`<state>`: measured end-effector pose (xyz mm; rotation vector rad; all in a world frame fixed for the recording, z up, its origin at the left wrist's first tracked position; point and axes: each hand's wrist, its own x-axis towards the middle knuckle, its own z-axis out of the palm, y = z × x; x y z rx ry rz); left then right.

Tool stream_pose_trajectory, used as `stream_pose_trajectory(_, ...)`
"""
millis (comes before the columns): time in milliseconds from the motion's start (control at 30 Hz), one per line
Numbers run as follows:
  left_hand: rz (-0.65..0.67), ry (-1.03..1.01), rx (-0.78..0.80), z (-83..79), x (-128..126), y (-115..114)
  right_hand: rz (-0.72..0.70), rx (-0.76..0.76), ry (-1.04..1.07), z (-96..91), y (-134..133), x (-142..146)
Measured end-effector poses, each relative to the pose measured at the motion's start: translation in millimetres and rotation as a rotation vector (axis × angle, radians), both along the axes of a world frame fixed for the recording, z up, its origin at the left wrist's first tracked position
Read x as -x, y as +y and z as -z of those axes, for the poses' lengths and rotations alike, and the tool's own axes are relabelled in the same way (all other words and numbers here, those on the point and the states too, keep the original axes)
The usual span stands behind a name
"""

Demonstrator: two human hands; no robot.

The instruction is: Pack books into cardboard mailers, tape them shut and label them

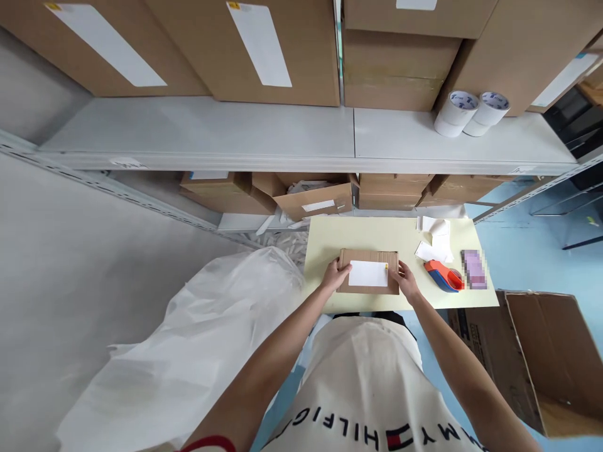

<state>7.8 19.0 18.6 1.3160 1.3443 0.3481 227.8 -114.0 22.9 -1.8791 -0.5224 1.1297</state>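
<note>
A small brown cardboard box (345, 287) lies on the pale yellow table (367, 232), with a white label (368, 274) on its top face. My left hand (335, 275) grips the box at its left end, the thumb over the top near the label. At the opposite end my right hand (405, 279) holds the box's right side, its fingers along the edge. Just right of that hand rests a red and blue tape dispenser (443, 276). Behind the dispenser are some white paper slips (439, 238), and a blurred purple item (474, 269) lies at the table's right.
A metal shelf (226, 129) spans the back, bearing large cartons (301, 37) and white tape rolls (456, 113). More cartons (313, 202) stand below it. A big white plastic sack (202, 339) is at left. An open carton (546, 351) stands on the floor at right.
</note>
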Motion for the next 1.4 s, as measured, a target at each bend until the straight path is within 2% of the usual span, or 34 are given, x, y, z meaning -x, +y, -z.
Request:
stream_pose_trajectory(167, 0.007, 0.041, -0.024, 12.7, 1, -6, -0.035, -0.016, -0.089, 19.8, -15, 3)
stream_pose_trajectory(333, -0.042, 0.161, -0.224, 17.5, -3, -15, -0.051, -0.038, -0.191, 30.0, -15, 13)
stream_pose_trajectory(500, -0.008, 0.28, -0.453, 7.6, -1, -18, -0.035, -0.059, -0.445, 21.9, -35, 13)
stream_pose_trajectory(633, 0.109, 0.303, -0.614, -7.4, -5, -16, -0.025, -0.006, -0.792, 11.3, -78, -29)
stream_pose_trajectory(767, 0.27, 0.312, -0.739, -27.2, -37, -18, -0.052, 0.215, -0.989, 17.3, -116, -87)
stream_pose_trajectory(833, 0.365, 0.317, -0.77, -36.8, -65, -22, -0.134, 0.295, -1.001, 26.6, -122, -108)
stream_pose_trajectory(933, 0.57, 0.286, -0.774, -46.2, -117, -29, -0.233, 0.338, -0.986, 40.1, -118, -126)
stream_pose_trajectory(1033, 0.753, 0.226, -0.691, -49.3, -168, -34, -0.272, 0.318, -0.936, 43.1, -114, -136)
stream_pose_trajectory(1100, 0.79, 0.19, -0.596, -50.6, -197, -35, -0.273, 0.236, -0.885, 36.7, -117, -141)
stream_pose_trajectory(1167, 0.786, 0.144, -0.45, -53.5, -220, -36, -0.273, 0.091, -0.799, 25.3, -124, -147)
stream_pose_trajectory(1233, 0.795, 0.064, -0.206, -58.7, -235, -37, -0.294, -0.085, -0.65, 12.2, -132, -151)
stream_pose_trajectory(1300, 0.812, -0.046, 0.105, -65.2, -245, -39, -0.315, -0.225, -0.464, 1.0, -137, -153)
stream_pose_trajectory(1400, 0.773, -0.167, 0.447, -73.7, -251, -43, -0.316, -0.281, -0.228, -8.9, -138, -152)
